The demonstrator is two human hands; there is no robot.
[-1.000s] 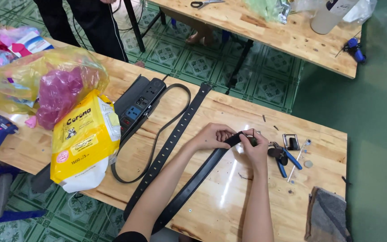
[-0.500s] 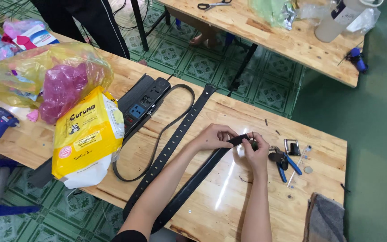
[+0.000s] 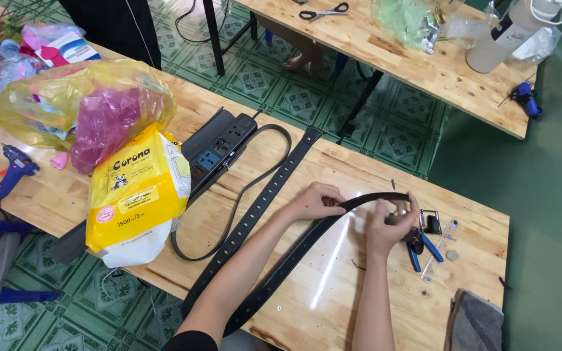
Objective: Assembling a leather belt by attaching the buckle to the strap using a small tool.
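Note:
My left hand (image 3: 317,201) pinches a plain black belt strap (image 3: 294,257) near its far end. My right hand (image 3: 388,224) grips that same strap's tip, which curves over between both hands. The strap runs back toward me across the wooden table (image 3: 333,299). A second black strap with a row of holes (image 3: 261,205) lies just left of it. Blue-handled pliers (image 3: 421,244) and a metal buckle (image 3: 430,222) rest right beside my right hand.
A black power strip (image 3: 219,146) with its cable, a yellow packet (image 3: 136,188), plastic bags (image 3: 79,107) and a blue glue gun (image 3: 11,166) sit to the left. A clear ruler (image 3: 440,250) and grey cloth (image 3: 476,325) lie right. Another table (image 3: 437,71) stands beyond, a person's feet under it.
The strap end has been bent into a wider arc between my hands. My right hand has shifted slightly toward the pliers.

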